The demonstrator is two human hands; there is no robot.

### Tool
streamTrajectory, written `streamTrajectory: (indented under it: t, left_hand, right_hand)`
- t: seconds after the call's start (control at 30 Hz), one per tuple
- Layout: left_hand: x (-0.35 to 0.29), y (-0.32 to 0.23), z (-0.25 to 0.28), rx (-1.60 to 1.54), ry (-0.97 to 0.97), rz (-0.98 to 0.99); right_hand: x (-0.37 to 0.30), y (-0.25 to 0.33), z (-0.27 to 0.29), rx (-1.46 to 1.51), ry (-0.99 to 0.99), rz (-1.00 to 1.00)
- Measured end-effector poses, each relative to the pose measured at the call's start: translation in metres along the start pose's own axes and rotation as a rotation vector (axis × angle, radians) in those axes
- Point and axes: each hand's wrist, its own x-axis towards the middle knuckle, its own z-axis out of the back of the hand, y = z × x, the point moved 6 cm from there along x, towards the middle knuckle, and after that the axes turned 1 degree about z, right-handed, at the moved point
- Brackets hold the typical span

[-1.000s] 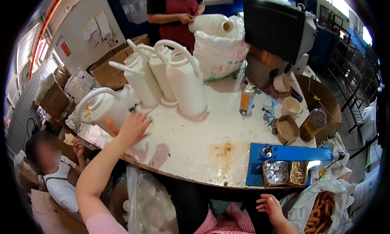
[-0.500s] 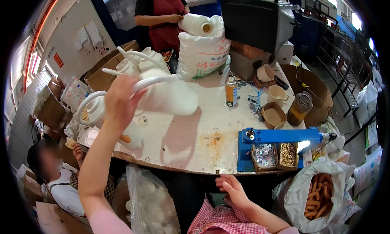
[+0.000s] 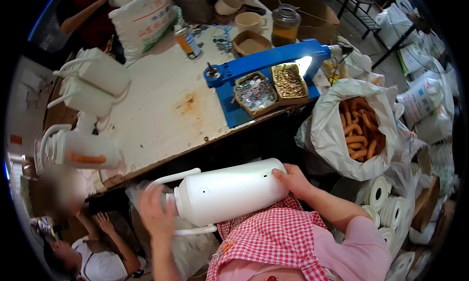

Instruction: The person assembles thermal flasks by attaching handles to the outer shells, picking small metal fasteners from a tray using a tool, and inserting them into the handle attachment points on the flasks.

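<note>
A white thermos jug shell (image 3: 234,190) lies on its side above my lap, with small holes in its wall and a curved white bail handle (image 3: 178,177) at its neck end. My right hand (image 3: 295,181) supports the base end, thumb on the shell near a small slot. At the neck end is my left hand (image 3: 159,210), smeared by motion; whether its fingers grip the neck cannot be made out. Other white jug shells (image 3: 100,73) stand at the table's left, one of them (image 3: 83,149) with an orange-brown grip on its side.
On the table (image 3: 151,105) sits a blue press tool (image 3: 268,61) with boxes of grey washers (image 3: 255,91) and brass-coloured rivets (image 3: 289,82). A spray can (image 3: 187,41) stands behind. To the right, a white sack (image 3: 322,124) holds orange-brown handles (image 3: 359,129). A person (image 3: 97,251) sits at lower left.
My left hand has brought a jug shell from above the table's left down to my lap. My right hand, earlier empty, now holds its base. The view has turned right and down.
</note>
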Motion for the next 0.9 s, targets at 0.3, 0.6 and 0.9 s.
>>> streamTrajectory:
  t: [0.3,0.6,0.9]
  left_hand:
    - [-0.026,0.002,-0.046,-0.581,0.127,0.381]
    - [-0.020,0.003,-0.053,-0.472,0.155,0.373]
    - [-0.008,-0.005,-0.059,-0.451,0.160,0.341]
  right_hand:
    - [0.073,0.226,0.039,-1.121,-0.496,0.985]
    - [0.143,0.211,0.074,-1.404,-0.447,0.642]
    - [0.123,0.225,0.083,-0.907,-0.517,1.021]
